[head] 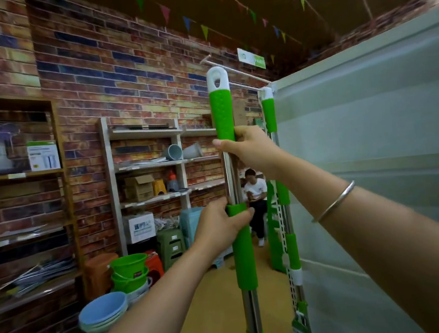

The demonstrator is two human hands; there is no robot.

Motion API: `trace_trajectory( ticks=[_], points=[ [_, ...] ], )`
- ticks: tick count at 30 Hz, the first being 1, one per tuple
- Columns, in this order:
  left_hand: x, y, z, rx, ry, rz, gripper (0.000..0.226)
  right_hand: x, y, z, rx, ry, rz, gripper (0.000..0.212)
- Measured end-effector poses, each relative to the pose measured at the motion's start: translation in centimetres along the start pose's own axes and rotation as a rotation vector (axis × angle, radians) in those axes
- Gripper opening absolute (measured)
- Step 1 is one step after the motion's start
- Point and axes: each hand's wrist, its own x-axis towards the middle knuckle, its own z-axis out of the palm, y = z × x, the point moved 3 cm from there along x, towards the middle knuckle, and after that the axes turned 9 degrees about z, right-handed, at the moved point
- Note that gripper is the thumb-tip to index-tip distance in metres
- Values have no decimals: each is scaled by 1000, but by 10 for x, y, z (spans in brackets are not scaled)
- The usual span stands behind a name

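I hold a mop handle (pixel 243 256) upright in front of me: a steel pole with green grips and a white cap with a hanging hole at the top. My right hand (pixel 249 146) grips it just under the upper green grip. My left hand (pixel 219 226) grips the top of the middle green sleeve. The pole's lower end runs out of the frame at the bottom.
A second, similar mop handle (pixel 280 197) hangs from a white rail (pixel 242 84) against the pale panel wall (pixel 375 148) on the right. Green buckets (pixel 129 272), blue basins (pixel 104 313) and stacked stools (pixel 170 246) stand on the floor left. Shelves line the brick wall. A person sits at the aisle's far end.
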Motion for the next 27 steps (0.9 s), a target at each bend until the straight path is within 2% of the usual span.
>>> trace_trajectory(
  ticks=[5,16,21,27],
  points=[
    [56,-29,3,-104,-33,51,28,53,12,4,-74,52,55,38],
    [152,-69,-2,-284,-112,182,18,138,16,12,-230,189,82,30],
    [178,-77,0,-355,-146,271,15,153,12,12,-295,255,99,38],
    [184,-90,6,-458,-192,306,12,154,21,17,-326,287,84,38]
  ],
)
